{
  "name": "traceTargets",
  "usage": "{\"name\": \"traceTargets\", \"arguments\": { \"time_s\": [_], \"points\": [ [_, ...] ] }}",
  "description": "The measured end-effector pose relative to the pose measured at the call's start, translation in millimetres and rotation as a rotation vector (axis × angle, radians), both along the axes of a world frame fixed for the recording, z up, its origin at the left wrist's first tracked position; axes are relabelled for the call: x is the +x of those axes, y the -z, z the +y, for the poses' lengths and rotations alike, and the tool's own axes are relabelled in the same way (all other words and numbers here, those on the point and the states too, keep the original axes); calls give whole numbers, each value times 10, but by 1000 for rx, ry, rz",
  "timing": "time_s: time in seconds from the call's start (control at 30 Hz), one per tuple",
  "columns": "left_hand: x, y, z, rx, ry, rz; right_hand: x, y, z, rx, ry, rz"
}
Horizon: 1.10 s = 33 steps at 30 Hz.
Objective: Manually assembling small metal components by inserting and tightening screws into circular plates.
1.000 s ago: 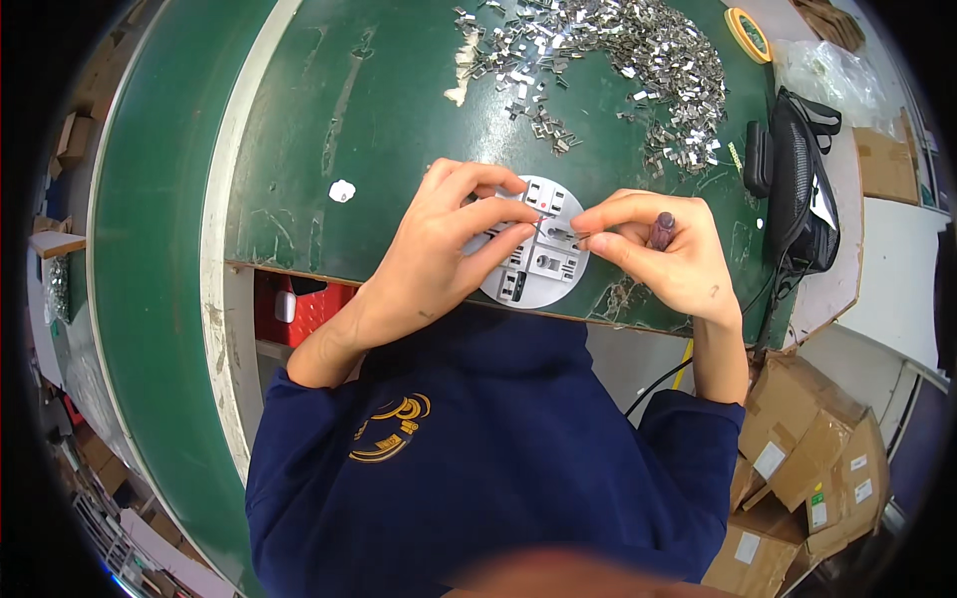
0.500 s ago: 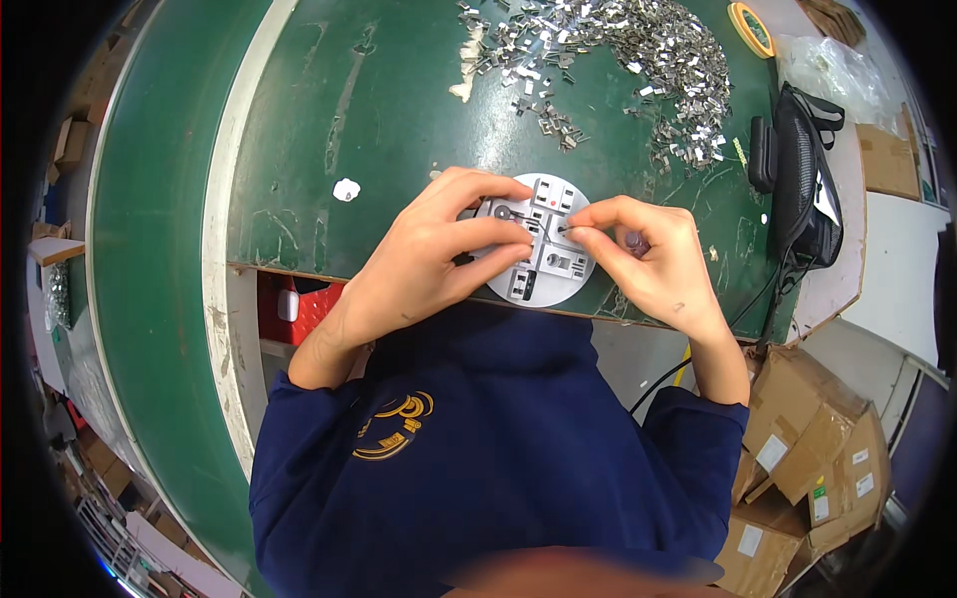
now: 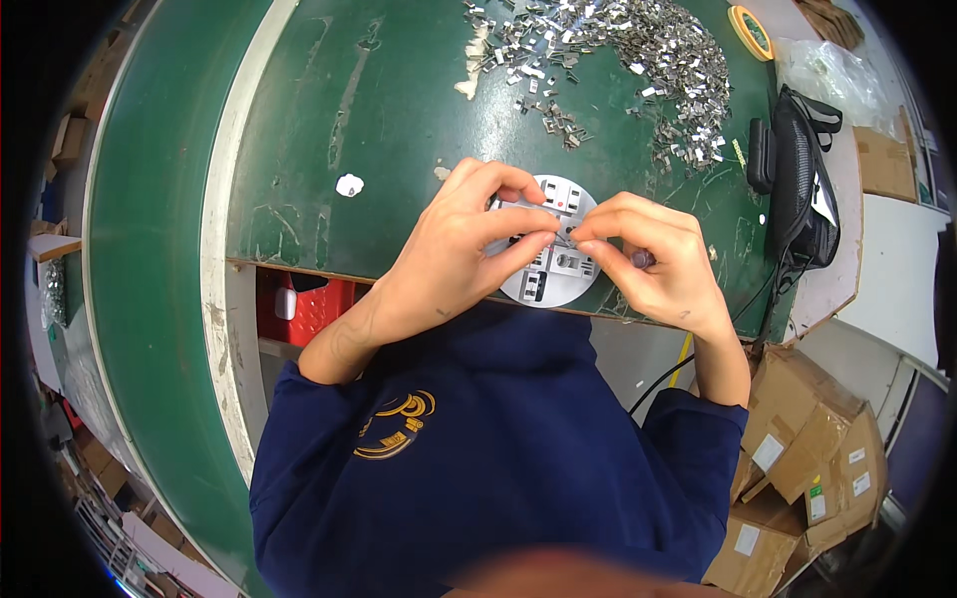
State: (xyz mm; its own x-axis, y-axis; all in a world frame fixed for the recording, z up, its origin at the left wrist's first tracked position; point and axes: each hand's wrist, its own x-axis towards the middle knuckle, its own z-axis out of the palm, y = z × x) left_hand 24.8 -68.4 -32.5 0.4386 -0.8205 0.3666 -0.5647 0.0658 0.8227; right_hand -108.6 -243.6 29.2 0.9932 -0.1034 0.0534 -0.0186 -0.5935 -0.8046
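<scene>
A round, light-grey fixture plate (image 3: 535, 290) lies near the table's front edge, bearing several raised blocks with dark slots. My left hand (image 3: 469, 231) reaches over its left side, thumb and index finger pinched together above the middle. What those fingertips hold is too small to make out. Close beside them my right hand (image 3: 658, 261) is pinched over the plate's right side. A dark, rounded handle end (image 3: 643, 259) sticks out from within its curled fingers. The rest of that tool is mostly hidden, and the two hands' fingertips nearly meet.
Small bent metal pieces (image 3: 688, 75) form a large heap at the back of the green table (image 3: 399, 110). A yellow tape roll (image 3: 750, 33) lies at the far right, above a black bag (image 3: 805, 189). Cardboard boxes (image 3: 797, 448) stand at lower right. A white scrap (image 3: 349, 185) lies at left.
My left hand has moved right, its thumb and index finger closing together toward my right fingertips. The plate appears shifted slightly right. My right hand has barely moved.
</scene>
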Motion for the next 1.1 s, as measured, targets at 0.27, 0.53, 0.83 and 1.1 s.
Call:
{"name": "traceTargets", "arguments": {
  "time_s": [0.27,0.53,0.83,1.1],
  "points": [
    [-4,3,3,1,0,21,14,29,-4,-30,-11,-19],
    [0,-5,5,17,9,43,46,7,-33,-42,-15,-5],
    [27,-23,48,-4,-7,77,85,69,92,-148,33,-64],
    [53,-8,92,-5,-53,47,128,223,188,-330,-30,-202]
  ]
}}
